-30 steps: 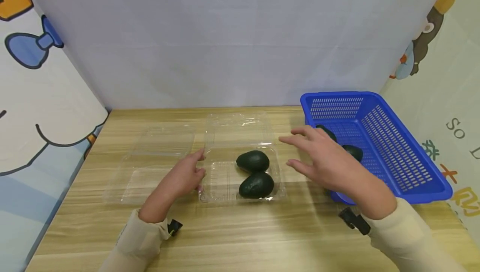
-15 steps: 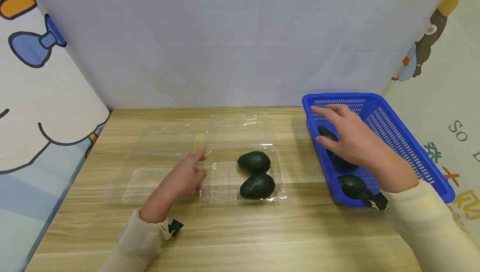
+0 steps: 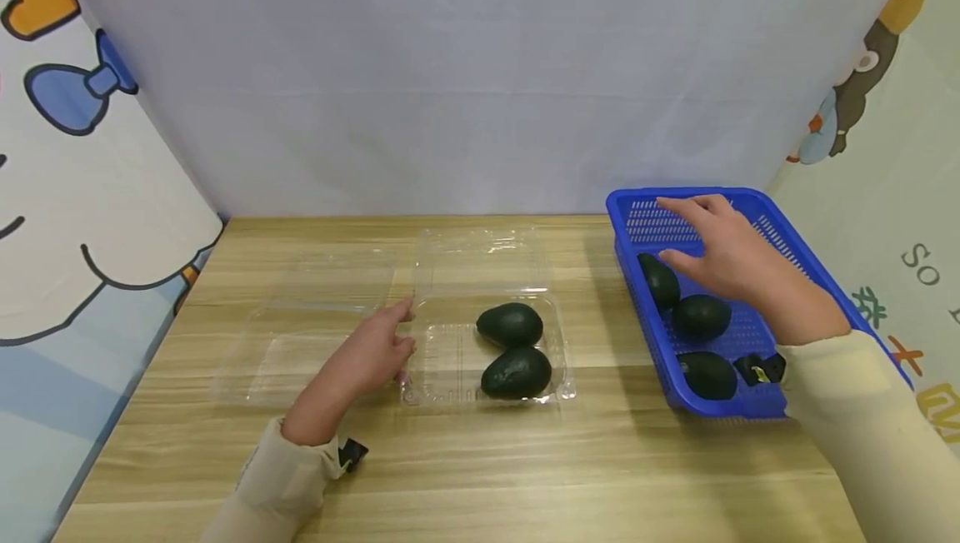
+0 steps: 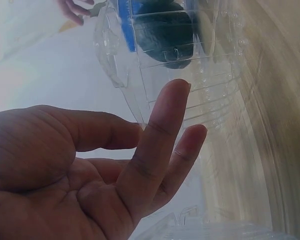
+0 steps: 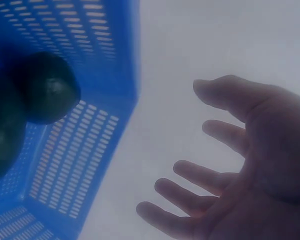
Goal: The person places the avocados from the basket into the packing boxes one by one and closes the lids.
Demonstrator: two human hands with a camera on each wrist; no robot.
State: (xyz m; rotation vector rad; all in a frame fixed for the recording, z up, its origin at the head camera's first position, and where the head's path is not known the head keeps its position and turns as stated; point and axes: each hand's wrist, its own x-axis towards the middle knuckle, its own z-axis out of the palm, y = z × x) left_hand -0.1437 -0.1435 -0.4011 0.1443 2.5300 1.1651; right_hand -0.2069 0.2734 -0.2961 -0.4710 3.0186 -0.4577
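In the head view a clear plastic clamshell box (image 3: 442,360) lies with its lid folded back. Two dark green avocados, one farther (image 3: 510,326) and one nearer (image 3: 516,373), lie in its right half. My left hand (image 3: 371,353) is at the box's left edge. Its fingers are extended against the wall in the left wrist view, around no avocado. Over the blue basket (image 3: 652,351) hovers my right hand (image 3: 738,256), fingers spread and holding nothing. Several avocados (image 3: 702,317) sit in the basket below it; the right wrist view shows two of them (image 5: 47,87).
A second clear clamshell box (image 3: 307,360), also unfolded, lies left of the first, partly behind my left hand. Both rest on a wood-grain table (image 3: 465,476). A pale cloth wall (image 3: 450,93) stands behind, with printed panels on both sides.
My right hand has moved right from beside the clamshell box to over the basket, fingers spread throughout. More avocados in the basket are now visible. The left hand stays in place.
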